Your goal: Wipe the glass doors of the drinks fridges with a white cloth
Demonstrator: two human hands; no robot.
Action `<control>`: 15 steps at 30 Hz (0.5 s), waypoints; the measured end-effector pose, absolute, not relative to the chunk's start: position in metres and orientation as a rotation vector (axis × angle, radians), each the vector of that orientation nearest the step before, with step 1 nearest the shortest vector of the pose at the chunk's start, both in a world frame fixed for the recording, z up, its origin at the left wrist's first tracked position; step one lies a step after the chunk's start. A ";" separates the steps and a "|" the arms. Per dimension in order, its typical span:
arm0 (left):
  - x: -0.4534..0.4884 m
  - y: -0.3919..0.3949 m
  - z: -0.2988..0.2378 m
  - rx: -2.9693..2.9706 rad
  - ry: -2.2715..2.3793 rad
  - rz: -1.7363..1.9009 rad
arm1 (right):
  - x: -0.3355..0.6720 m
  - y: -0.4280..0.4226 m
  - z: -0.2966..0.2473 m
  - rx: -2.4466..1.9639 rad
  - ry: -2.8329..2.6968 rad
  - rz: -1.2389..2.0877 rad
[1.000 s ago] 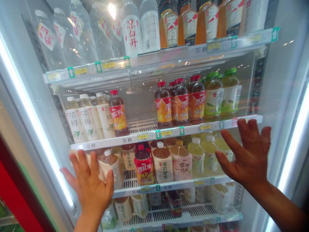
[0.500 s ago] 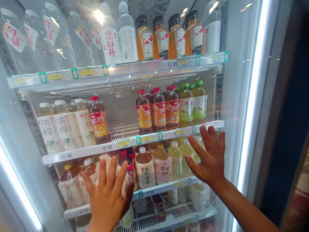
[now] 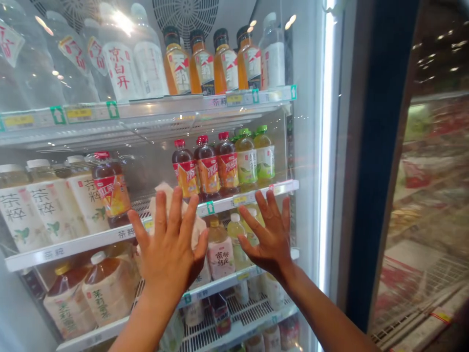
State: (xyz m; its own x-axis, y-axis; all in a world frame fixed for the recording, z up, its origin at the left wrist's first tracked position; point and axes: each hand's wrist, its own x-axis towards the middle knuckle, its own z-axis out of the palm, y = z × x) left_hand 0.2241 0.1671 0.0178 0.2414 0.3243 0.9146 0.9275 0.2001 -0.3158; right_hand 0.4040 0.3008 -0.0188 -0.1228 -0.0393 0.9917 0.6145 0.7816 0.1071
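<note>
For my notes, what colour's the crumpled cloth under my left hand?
Off-white crumpled cloth, seen in the head view.

Cloth (image 3: 168,192) directly behind left fingers (image 3: 175,212). Shelf (image 3: 223,203) behind these and right fingers (image 3: 270,208); bottles (image 3: 210,171) on it, above both sets and the gap between. More bottles (image 3: 46,208), same shelf, left of left fingers (light strip (image 3: 327,146) right of all fingers).

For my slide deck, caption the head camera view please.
Left hand over a pale cloth or tissue, right hand spread, before shelved bottles.
</note>
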 end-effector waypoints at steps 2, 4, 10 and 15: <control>0.227 0.169 0.013 -1.380 -1.305 -0.630 | 0.404 0.300 -0.020 -0.486 -1.613 -0.592; 0.229 0.168 -0.003 -1.504 -1.256 -0.567 | 0.406 0.299 -0.020 -0.498 -1.617 -0.576; 0.249 0.191 0.032 -1.527 -1.144 -0.506 | 0.427 0.306 -0.012 -0.465 -1.737 -0.578; 0.277 0.213 0.029 -1.521 -1.111 -0.439 | 0.452 0.331 -0.013 -0.555 -1.623 -0.540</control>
State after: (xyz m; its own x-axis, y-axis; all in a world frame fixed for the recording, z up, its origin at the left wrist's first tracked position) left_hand 0.2768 0.2130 0.0287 0.4827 0.4005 0.7788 0.8245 0.0921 -0.5584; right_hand 0.4524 0.3307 -0.0131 -0.1087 0.0482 0.9929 0.6339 0.7727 0.0319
